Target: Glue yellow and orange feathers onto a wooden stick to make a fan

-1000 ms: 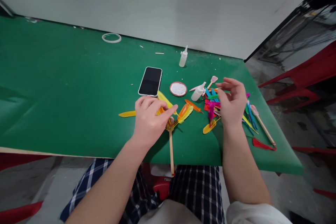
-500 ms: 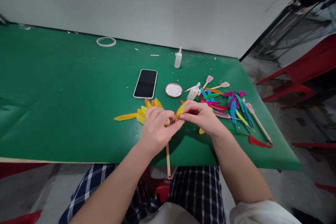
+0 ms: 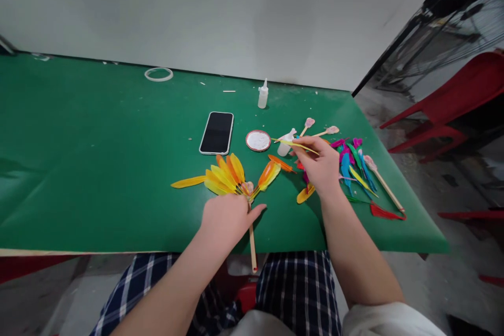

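My left hand point(image 3: 228, 220) lies over a wooden stick point(image 3: 252, 247), its thumb across the shaft and its other fingers curled, partly hidden. Yellow and orange feathers point(image 3: 224, 174) fan out left of the stick's pinkish head point(image 3: 248, 187). To the right of that head an orange and yellow feather pair point(image 3: 269, 175) sticks out. My right hand point(image 3: 319, 164) pinches a thin yellow feather point(image 3: 284, 142), raised in front of a white squeeze bottle point(image 3: 284, 150). Below, an orange feather point(image 3: 280, 163) and a yellow-orange feather point(image 3: 305, 194) lie on the table.
A round dish of white paste point(image 3: 258, 140) sits beside a phone point(image 3: 217, 133). Another squeeze bottle point(image 3: 263, 95) stands farther back, near a white ring point(image 3: 158, 74). Coloured feathers point(image 3: 346, 160) and a tasselled stick point(image 3: 384, 184) lie right. Red chairs point(image 3: 449, 100) stand beyond the table's edge.
My right hand has moved right and up, away from the stick's head, and now holds a thin yellow feather. My left hand has slid down onto the stick, uncovering the feather fan.
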A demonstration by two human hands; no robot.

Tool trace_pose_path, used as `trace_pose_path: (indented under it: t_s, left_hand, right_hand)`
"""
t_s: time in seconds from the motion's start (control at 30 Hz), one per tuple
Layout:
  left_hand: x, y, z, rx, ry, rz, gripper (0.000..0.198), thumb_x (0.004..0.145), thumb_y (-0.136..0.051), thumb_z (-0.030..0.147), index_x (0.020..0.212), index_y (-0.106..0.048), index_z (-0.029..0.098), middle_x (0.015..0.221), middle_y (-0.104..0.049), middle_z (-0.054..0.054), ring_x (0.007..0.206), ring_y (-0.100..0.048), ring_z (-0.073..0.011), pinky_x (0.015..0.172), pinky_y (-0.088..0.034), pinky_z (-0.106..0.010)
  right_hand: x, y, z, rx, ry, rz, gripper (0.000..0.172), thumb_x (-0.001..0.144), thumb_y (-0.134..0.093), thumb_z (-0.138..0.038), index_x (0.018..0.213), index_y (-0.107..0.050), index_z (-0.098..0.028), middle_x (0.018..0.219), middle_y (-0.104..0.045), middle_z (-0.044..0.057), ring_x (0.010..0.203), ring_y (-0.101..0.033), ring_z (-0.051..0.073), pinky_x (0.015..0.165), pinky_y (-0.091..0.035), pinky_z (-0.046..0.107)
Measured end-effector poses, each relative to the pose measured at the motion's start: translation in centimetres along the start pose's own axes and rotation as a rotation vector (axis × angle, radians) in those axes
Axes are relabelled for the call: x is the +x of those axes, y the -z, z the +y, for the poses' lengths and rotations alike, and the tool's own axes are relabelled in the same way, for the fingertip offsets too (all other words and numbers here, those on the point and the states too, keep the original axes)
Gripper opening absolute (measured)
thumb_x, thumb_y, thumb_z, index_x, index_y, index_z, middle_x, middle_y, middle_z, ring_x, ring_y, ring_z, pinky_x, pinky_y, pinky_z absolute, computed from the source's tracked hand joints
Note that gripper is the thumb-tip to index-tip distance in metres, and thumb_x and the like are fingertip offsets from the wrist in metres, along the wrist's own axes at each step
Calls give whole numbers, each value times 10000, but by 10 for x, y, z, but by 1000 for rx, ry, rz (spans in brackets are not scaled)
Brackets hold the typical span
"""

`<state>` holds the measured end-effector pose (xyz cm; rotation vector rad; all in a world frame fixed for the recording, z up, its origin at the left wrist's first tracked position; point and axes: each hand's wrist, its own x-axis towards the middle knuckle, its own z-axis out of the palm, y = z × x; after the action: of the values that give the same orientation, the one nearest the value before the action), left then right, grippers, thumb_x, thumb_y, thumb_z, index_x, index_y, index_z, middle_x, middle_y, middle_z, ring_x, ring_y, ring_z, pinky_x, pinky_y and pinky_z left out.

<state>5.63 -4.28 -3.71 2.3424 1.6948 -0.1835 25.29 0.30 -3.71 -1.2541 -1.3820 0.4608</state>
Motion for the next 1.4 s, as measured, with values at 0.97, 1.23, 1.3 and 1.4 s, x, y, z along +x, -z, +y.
trace_pose_path:
  t_s: [0.97, 1.23, 1.3, 1.4]
  left_hand:
    - [1, 13, -10, -1772, 167, -97, 196, 711, -647, 329, 755, -611, 142, 709, -687, -45, 643, -647, -133, 665, -523, -257]
    - [12, 0, -6, -2125, 141, -158, 188, 729, -649, 216, 904, -633, 148, 761, -675, -16, 653, -625, -60, 700, -508, -170]
    - [15, -2, -5, -2122, 141, -143, 213, 722, -654, 201, 924, -624, 144, 775, -672, -15, 672, -626, -63, 725, -503, -182]
    - [20, -5, -1, -2042, 100, -9, 218, 685, -678, 169, 885, -600, 133, 814, -668, -21, 719, -629, -85, 723, -496, -201]
  right_hand:
    - [10, 11, 1, 63, 38, 478, 112, 748, -594, -268, 827, -558, -198, 743, -602, -6, 619, -634, 119, 446, -502, 226]
    - [12, 12, 3, 191, -74, 449, 161, 704, -638, -310, 817, -627, -195, 742, -625, 2, 604, -607, 118, 436, -481, 231]
    - [15, 16, 5, 299, -135, 454, 167, 698, -641, -315, 800, -619, -184, 724, -625, -3, 572, -592, 105, 395, -439, 203]
    - [18, 25, 4, 410, -174, 519, 165, 718, -618, -337, 787, -601, -189, 731, -624, -5, 574, -584, 93, 398, -421, 189]
